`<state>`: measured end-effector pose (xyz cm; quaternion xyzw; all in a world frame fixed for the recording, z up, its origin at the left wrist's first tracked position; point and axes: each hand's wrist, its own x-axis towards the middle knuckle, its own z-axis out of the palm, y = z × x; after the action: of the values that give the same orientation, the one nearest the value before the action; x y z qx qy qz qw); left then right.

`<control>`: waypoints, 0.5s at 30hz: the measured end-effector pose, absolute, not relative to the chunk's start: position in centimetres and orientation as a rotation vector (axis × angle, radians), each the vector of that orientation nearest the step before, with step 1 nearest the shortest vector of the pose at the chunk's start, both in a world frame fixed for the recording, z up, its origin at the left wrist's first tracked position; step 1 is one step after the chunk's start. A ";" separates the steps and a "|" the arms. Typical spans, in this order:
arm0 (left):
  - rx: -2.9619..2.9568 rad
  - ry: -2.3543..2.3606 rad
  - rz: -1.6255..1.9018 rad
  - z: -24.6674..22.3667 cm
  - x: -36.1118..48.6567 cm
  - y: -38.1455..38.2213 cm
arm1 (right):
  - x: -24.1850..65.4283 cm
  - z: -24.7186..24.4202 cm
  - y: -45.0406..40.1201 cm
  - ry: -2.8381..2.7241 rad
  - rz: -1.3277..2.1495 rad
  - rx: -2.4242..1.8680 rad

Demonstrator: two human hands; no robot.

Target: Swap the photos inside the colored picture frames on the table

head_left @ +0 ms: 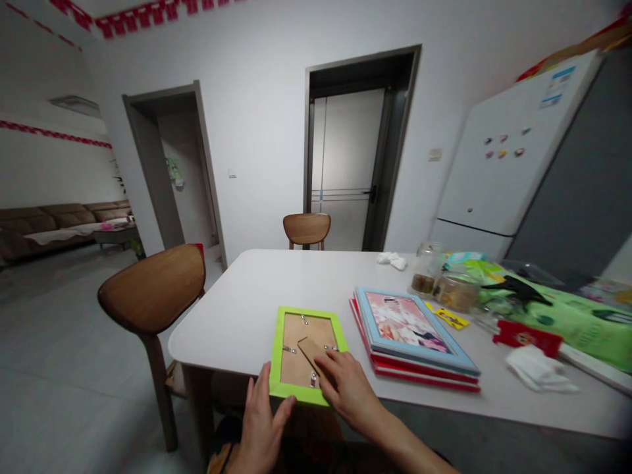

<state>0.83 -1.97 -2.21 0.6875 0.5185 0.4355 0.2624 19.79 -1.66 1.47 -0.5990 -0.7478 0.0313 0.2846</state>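
A lime-green photo frame [277, 349] lies face down at the table's front edge, its brown backing board [292, 368] showing. Small metal clips sit along the board's sides, and a narrow stand outline [307, 353] crosses its middle. My left hand [264, 411] grips the frame's lower left corner, fingers along the side and thumb at the bottom rim. Over the lower right part of the board, my right hand [348, 388] has its fingers bent and close together beside the lower clip [313, 380]. What these fingertips pinch, if anything, is hidden.
Right of the frame is a stack of light-blue and red photo frames [419, 329]. Beyond it are glass jars [454, 291], a yellow packet [449, 317], crumpled tissue [538, 368] and a green package [582, 322]. Wooden chairs [158, 289] stand left and behind the white table [237, 316].
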 end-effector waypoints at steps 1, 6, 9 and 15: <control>1.938 1.420 1.156 -2.5 0.8 -1.9 | 19.8 1.5 -1.8 -2.007 0.070 -1.610; 2.262 1.471 0.958 -2.7 0.7 -1.7 | 19.9 1.6 -2.3 -2.049 0.052 -1.639; 2.338 1.488 0.860 -2.0 0.6 -1.7 | 20.1 2.0 -2.2 -2.065 0.070 -1.647; 2.420 1.372 0.757 -0.2 0.9 -1.4 | 20.4 3.0 -0.6 -2.332 0.301 -1.378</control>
<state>0.93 -1.35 -0.21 0.8324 0.4720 0.2604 0.1286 20.35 -0.60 2.99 -0.4946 -0.8372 0.1082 0.2068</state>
